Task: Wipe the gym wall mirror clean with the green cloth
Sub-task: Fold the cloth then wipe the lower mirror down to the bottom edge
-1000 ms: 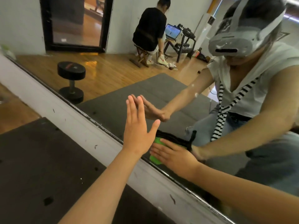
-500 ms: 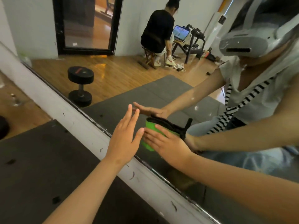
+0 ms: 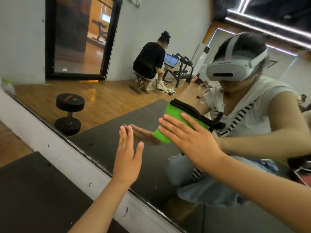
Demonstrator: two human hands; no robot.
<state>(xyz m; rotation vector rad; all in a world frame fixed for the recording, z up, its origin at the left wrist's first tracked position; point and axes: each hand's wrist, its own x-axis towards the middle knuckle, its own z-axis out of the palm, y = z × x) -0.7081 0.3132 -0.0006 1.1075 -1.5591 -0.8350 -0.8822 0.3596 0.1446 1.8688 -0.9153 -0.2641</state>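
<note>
The wall mirror (image 3: 104,115) fills most of the view, running down to a white base strip. My right hand (image 3: 190,140) lies flat with straight fingers on the folded green cloth (image 3: 173,120), which has a black edge, and presses it against the glass. My left hand (image 3: 127,158) is flat and open, fingers together, with its fingertips at the glass just left of and below the cloth. Both hands are mirrored in the glass.
A white base strip (image 3: 55,148) runs diagonally under the mirror, with a dark floor mat (image 3: 33,190) in front of it. In the reflection I see a dumbbell (image 3: 69,113), a wooden floor, a seated person at a laptop (image 3: 149,63) and my own reflection.
My right hand has slid the green cloth upward and to the right on the glass. My left hand has stayed flat near the glass, now lower than the cloth.
</note>
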